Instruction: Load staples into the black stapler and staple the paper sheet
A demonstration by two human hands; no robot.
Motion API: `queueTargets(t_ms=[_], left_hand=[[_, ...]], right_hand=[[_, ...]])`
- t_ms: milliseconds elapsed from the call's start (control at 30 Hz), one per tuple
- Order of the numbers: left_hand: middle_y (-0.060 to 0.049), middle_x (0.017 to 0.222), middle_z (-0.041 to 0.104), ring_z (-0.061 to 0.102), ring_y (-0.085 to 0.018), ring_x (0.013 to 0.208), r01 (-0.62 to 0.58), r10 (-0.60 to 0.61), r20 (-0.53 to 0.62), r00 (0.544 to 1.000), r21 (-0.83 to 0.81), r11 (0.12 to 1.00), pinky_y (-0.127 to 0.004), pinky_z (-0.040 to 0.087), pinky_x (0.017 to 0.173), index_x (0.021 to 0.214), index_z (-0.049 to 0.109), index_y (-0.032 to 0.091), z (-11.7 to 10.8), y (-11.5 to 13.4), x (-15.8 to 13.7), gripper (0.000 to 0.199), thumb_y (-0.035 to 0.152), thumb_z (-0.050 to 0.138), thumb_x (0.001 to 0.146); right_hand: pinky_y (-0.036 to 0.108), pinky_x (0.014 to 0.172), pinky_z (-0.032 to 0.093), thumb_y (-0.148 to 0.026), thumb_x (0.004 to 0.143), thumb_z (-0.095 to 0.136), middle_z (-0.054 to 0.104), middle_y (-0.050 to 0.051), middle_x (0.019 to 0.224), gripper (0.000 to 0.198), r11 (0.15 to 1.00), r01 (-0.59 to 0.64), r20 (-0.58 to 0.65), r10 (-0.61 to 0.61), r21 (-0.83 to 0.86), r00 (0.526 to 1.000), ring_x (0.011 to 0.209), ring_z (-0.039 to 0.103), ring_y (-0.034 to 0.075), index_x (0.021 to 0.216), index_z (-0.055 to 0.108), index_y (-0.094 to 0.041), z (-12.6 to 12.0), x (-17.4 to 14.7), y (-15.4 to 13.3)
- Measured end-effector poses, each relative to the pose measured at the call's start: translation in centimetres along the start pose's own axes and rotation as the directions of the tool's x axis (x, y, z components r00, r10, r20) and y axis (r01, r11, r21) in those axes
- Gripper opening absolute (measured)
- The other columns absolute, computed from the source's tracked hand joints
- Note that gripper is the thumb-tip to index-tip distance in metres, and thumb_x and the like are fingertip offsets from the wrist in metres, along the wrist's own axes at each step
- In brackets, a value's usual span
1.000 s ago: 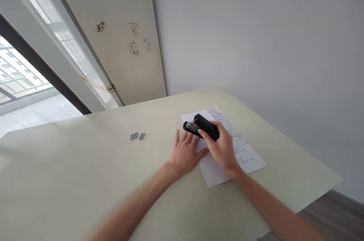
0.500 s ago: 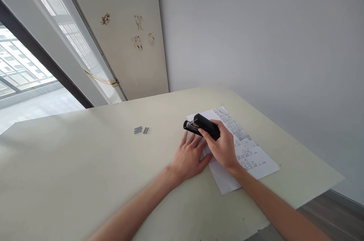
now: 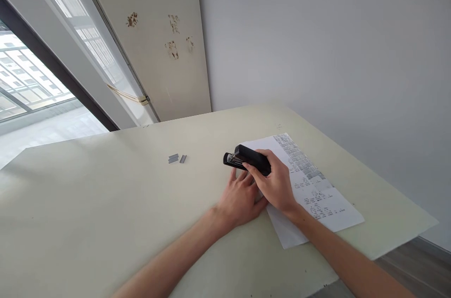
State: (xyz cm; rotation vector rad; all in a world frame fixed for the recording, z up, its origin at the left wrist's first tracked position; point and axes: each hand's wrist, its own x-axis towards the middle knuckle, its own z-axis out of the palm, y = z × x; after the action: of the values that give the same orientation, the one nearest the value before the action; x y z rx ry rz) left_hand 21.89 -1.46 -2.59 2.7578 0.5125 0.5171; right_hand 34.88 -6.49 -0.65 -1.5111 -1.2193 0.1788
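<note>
A black stapler (image 3: pixel 252 159) is gripped in my right hand (image 3: pixel 278 183), its jaws parted toward the left. It is over the left edge of a printed sheet of paper (image 3: pixel 338 204), which lies on the pale table; whether there are more sheets beneath I cannot tell. My left hand (image 3: pixel 241 199) lies flat with fingers spread at the paper's left edge, just under the stapler. Some of its fingertips are hidden behind the stapler and my right hand.
Several short staple strips (image 3: pixel 173 158) lie on the table (image 3: pixel 105 204) left of my hands. A grey wall (image 3: pixel 317 44) stands behind and to the right. Beyond the table's far edge is a stained cabinet panel (image 3: pixel 165 77), with a window (image 3: pixel 28 77) at left.
The stapler has shifted slightly left and down in my right hand, its jaws still apart. The paper and my left hand appear a little farther right, while the view itself has moved slightly.
</note>
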Motion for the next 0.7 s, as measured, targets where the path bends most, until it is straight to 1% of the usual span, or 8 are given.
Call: queueTargets(t_ms=[133,233,333,400,467,533,600,700], left_hand=[[-0.014,0.135,0.073,0.059,-0.037,0.135,-0.031,0.031,0.002,1.000,-0.026,0.999,-0.065,0.030,0.123,0.137,0.067,0.018,1.5,0.3,1.6,0.041,0.027,0.053,0.100],[-0.016,0.130,0.074,0.063,-0.037,0.131,-0.066,0.067,0.015,0.998,-0.019,0.998,-0.063,0.037,0.119,0.132,0.069,0.014,1.5,0.4,2.1,0.038,0.022,0.047,0.102],[-0.014,0.138,0.071,0.057,-0.032,0.140,-0.149,0.151,0.048,0.987,-0.052,0.988,-0.057,0.032,0.127,0.128,0.070,0.016,-0.1,0.4,0.7,0.036,0.024,0.041,0.108],[-0.012,0.154,0.060,0.045,-0.030,0.152,-0.195,0.203,0.077,0.976,-0.106,0.975,-0.055,0.027,0.131,0.141,0.062,0.018,-1.8,0.2,-1.4,0.038,0.031,0.043,0.111],[-0.011,0.164,0.048,0.037,-0.029,0.157,-0.203,0.224,0.114,0.968,-0.167,0.965,-0.052,0.028,0.131,0.154,0.050,0.020,-3.7,-0.3,-3.9,0.045,0.034,0.047,0.111],[-0.009,0.159,0.055,0.043,-0.026,0.154,-0.165,0.196,0.111,0.974,-0.239,0.957,-0.048,0.034,0.129,0.153,0.052,0.023,-5.4,-1.1,-6.6,0.043,0.030,0.048,0.111],[-0.008,0.146,0.067,0.054,-0.025,0.146,-0.088,0.114,0.064,0.991,-0.314,0.945,-0.045,0.042,0.123,0.141,0.063,0.024,-6.9,-2.2,-9.0,0.034,0.027,0.049,0.110],[-0.008,0.125,0.077,0.070,-0.024,0.119,0.143,-0.148,0.019,0.989,-0.393,0.908,-0.037,0.057,0.099,0.119,0.074,0.024,-8.8,-4.1,-11.8,0.027,0.031,0.050,0.110]], right_hand=[[0.039,0.087,0.059,-0.041,0.095,0.073,0.076,0.003,0.102,0.023,1.000,0.010,0.004,-0.010,-0.002,1.000,0.094,0.072,0.023,0.111,0.065,-0.026,-0.1,0.1,0.0],[0.041,0.089,0.059,-0.043,0.095,0.072,0.077,0.004,0.104,0.024,1.000,0.005,-0.005,-0.005,-0.008,1.000,0.096,0.073,0.025,0.111,0.065,-0.026,-0.2,0.2,0.1],[0.040,0.086,0.059,-0.046,0.095,0.071,0.076,0.004,0.102,0.026,1.000,-0.017,-0.030,0.016,-0.021,0.999,0.094,0.072,0.025,0.109,0.065,-0.026,-0.5,0.2,0.2],[0.039,0.083,0.059,-0.048,0.095,0.071,0.075,0.004,0.099,0.027,0.999,-0.029,-0.040,0.027,-0.034,0.999,0.091,0.071,0.024,0.109,0.066,-0.026,-0.6,0.3,0.3],[0.038,0.080,0.059,-0.048,0.094,0.071,0.075,0.004,0.098,0.028,0.999,-0.037,-0.043,0.035,-0.036,0.998,0.089,0.070,0.024,0.110,0.066,-0.025,-0.6,0.4,0.4],[0.038,0.078,0.059,-0.050,0.094,0.071,0.075,0.005,0.098,0.030,0.998,-0.050,-0.035,0.049,-0.031,0.998,0.087,0.070,0.024,0.110,0.066,-0.024,-0.7,0.4,0.7],[0.037,0.075,0.059,-0.051,0.093,0.071,0.075,0.005,0.096,0.031,0.998,-0.056,-0.007,0.056,-0.038,0.998,0.083,0.069,0.024,0.109,0.066,-0.024,-0.8,0.4,1.0],[0.036,0.073,0.058,-0.052,0.092,0.072,0.075,0.005,0.096,0.032,0.998,-0.016,0.079,0.021,-0.062,0.997,0.083,0.069,0.024,0.108,0.067,-0.024,-0.9,0.3,1.4]])
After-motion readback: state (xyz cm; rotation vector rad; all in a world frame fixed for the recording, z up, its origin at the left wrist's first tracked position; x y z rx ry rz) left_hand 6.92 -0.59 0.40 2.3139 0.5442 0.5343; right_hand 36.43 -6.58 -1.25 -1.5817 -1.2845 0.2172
